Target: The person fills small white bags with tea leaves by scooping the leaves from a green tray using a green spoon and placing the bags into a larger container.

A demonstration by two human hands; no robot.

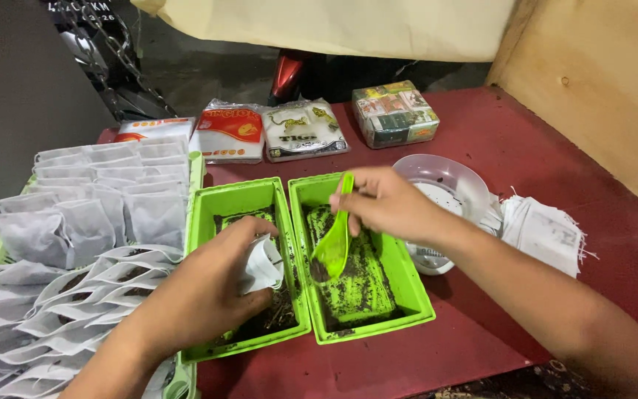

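A dark red table [481,148] fills most of the view. At nine o'clock, a wide spread of small white filter bags [75,244] is laid in overlapping rows; the nearer ones already hold something dark. At the centre, two green rectangular trays are set side by side and touching: the left tray [241,196] holds loose dark grounds and twigs, the right tray [378,295] a flatter dark layer. At two o'clock from the trays, a clear plastic lid-like dish [444,181] is seen, with a pile of frayed white cloth [544,229] just beside it. At twelve o'clock, flat packets [267,133] and a wrapped box [395,112] are lined up.

The left hand [201,295] is closed around an open white bag [261,264], held mouth-up over the left tray. The right hand [385,203] is pinched on the handle of a green spoon [334,240], whose bowl is dipped low over the right tray.

A spill is judged the main risk: the bag's mouth is narrow and soft, so grounds could be scattered on the tray rim or the table if the spoon is tipped off-centre. The bag could also be crushed shut by too tight a grip.
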